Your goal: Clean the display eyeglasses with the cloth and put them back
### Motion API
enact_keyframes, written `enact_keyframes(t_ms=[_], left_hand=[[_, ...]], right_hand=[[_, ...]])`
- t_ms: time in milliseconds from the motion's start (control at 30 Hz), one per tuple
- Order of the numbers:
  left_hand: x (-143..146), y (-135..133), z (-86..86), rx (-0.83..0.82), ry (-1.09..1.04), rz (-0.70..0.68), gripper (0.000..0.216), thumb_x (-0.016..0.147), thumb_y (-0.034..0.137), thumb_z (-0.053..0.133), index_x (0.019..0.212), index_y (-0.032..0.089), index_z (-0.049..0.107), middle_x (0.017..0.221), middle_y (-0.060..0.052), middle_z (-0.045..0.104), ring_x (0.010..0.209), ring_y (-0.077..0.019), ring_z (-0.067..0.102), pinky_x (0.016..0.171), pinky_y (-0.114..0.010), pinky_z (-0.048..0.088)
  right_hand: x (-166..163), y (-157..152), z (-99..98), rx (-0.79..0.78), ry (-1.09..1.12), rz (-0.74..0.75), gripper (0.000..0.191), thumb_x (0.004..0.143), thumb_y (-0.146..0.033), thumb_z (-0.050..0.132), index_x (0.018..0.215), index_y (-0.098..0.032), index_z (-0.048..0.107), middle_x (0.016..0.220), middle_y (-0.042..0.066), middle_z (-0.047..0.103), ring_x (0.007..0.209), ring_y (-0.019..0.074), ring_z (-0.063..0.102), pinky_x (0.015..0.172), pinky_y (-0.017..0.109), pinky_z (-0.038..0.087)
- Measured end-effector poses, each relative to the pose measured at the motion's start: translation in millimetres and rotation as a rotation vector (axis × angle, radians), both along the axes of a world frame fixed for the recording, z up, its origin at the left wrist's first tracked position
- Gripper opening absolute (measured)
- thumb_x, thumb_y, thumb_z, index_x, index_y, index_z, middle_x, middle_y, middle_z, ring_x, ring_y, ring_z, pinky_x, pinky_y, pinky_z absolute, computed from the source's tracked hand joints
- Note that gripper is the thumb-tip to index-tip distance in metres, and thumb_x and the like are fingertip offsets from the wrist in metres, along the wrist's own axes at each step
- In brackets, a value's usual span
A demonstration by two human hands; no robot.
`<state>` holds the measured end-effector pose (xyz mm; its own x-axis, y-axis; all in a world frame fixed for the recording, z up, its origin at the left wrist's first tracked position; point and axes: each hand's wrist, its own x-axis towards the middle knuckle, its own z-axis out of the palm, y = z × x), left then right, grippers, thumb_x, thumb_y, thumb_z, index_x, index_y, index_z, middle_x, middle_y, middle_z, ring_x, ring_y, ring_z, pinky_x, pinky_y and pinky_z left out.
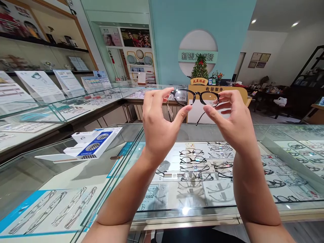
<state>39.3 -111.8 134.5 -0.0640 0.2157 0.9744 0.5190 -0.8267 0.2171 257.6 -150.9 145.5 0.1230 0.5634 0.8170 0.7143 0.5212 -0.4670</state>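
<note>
A pair of black-framed eyeglasses [197,95] with clear lenses is held up in front of me, above the glass counter. My left hand [162,116] grips its left end between thumb and fingers. At the other end, my right hand [231,116] pinches the frame the same way. The temples point away from me, one dark arm showing below the right lens. A small tag hangs near the left lens. Below my hands, several rows of eyeglasses [193,160] lie inside the display case [202,212].
On the left counter stands a white and blue box [97,145]. Several frames [53,212] lie on a blue-edged mat under glass. Stand-up cards [40,84] line the far left case. A wooden cashier desk [243,96] with a plant [199,67] is ahead.
</note>
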Motion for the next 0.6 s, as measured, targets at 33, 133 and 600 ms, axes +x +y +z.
enact_keyframes(t_ms=[33,133,600], left_hand=[[0,1,-0.2,-0.015,0.003,-0.004,0.053,0.096,0.061,0.086,0.136,0.031,0.07,0.126,-0.008,0.07,0.116,-0.0282,0.069,0.106,-0.051,0.06],[0,2,-0.7,-0.044,-0.002,-0.012,0.048,0.097,0.055,0.086,0.136,0.031,0.071,0.129,-0.009,0.071,0.115,-0.0286,0.07,0.108,-0.051,0.06],[-1,15,-3.0,-0.074,-0.002,-0.031,0.053,0.094,0.054,0.087,0.138,0.03,0.07,0.13,-0.009,0.071,0.115,-0.0286,0.072,0.098,-0.046,0.062]], right_hand=[[0,1,-0.5,0.016,-0.009,-0.005,0.063,0.097,-0.078,0.072,0.135,-0.029,0.061,0.123,0.009,0.076,0.1,0.0274,0.076,0.088,0.047,0.062],[-1,2,-1.9,0.035,-0.03,-0.021,0.065,0.097,-0.079,0.071,0.138,-0.03,0.06,0.123,0.01,0.074,0.1,0.0284,0.074,0.089,0.048,0.062],[-4,2,-2.1,0.102,-0.068,-0.064,0.066,0.1,-0.077,0.068,0.147,-0.033,0.057,0.128,0.012,0.07,0.107,0.0329,0.072,0.094,0.056,0.063]])
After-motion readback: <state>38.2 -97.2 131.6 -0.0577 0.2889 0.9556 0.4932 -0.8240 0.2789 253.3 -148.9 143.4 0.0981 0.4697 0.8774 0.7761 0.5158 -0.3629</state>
